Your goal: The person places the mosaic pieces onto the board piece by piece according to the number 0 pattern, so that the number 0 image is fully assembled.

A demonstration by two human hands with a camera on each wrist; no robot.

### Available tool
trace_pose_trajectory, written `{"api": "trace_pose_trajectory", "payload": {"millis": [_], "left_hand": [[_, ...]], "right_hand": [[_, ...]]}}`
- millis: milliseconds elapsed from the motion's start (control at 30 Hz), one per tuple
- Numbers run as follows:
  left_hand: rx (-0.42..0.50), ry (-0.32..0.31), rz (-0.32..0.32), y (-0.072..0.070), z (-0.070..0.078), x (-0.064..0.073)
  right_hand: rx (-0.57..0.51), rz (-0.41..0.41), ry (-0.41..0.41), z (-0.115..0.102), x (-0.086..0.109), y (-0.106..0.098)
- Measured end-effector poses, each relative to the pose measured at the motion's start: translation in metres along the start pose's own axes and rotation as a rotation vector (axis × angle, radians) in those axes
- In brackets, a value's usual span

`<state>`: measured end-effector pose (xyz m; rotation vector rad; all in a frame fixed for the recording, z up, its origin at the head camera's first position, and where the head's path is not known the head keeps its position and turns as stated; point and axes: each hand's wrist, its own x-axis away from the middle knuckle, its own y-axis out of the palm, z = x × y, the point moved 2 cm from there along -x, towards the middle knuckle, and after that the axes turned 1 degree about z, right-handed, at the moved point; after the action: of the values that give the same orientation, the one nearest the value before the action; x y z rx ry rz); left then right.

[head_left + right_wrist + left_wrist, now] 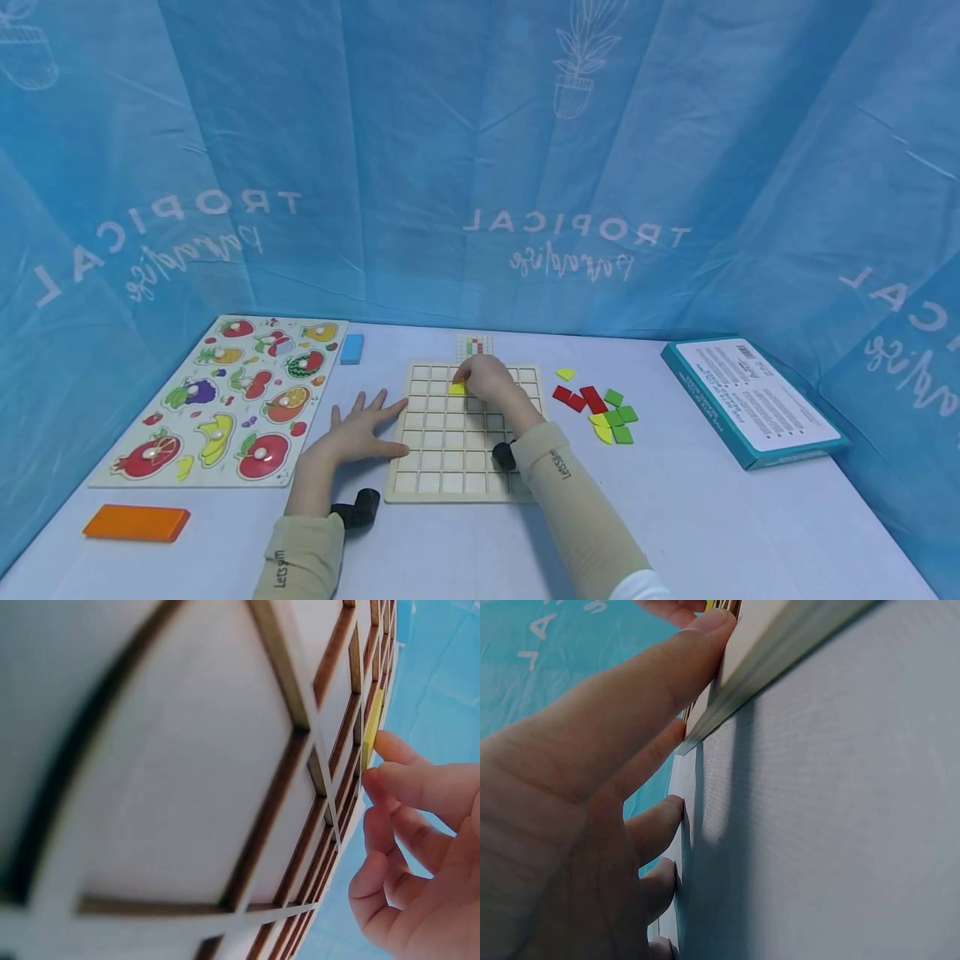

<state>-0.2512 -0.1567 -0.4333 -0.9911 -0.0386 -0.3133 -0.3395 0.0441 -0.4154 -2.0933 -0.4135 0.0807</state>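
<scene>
Your right hand (pixel 491 385) pinches one yellow piece (pixel 457 389) at the far rows of the board (pixel 453 482); your left hand (pixel 360 433), fingers spread, touches its left edge. Right of the board lie three red pieces (pixel 593 399), four green pieces (pixel 627 414), three more yellow pieces (pixel 566 374) and one box (pixel 757 400); left, one puzzle (pixel 258 375) and two blocks (pixel 135 523); behind, one card (pixel 474 343).

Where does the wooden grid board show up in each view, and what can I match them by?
Head: lower middle, whole outline partly covered by an arm.
Left wrist: top centre, partial, seen along its edge.
Right wrist: close up, filling the left and centre, cut off by the frame.
Shared landmark: right hand, just cut off at the left wrist view's top.
</scene>
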Motion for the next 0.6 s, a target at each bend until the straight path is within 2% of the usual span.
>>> {"api": "trace_pose_trajectory", "payload": {"millis": [333,600], "left_hand": [[0.002,-0.019,-0.013,0.0,-0.001,-0.002],[0.006,-0.013,-0.005,0.001,0.0,-0.001]], "right_hand": [[0.033,0.016,-0.087,-0.001,0.003,-0.008],[-0.032,0.048,-0.071,0.006,0.008,-0.018]]}}
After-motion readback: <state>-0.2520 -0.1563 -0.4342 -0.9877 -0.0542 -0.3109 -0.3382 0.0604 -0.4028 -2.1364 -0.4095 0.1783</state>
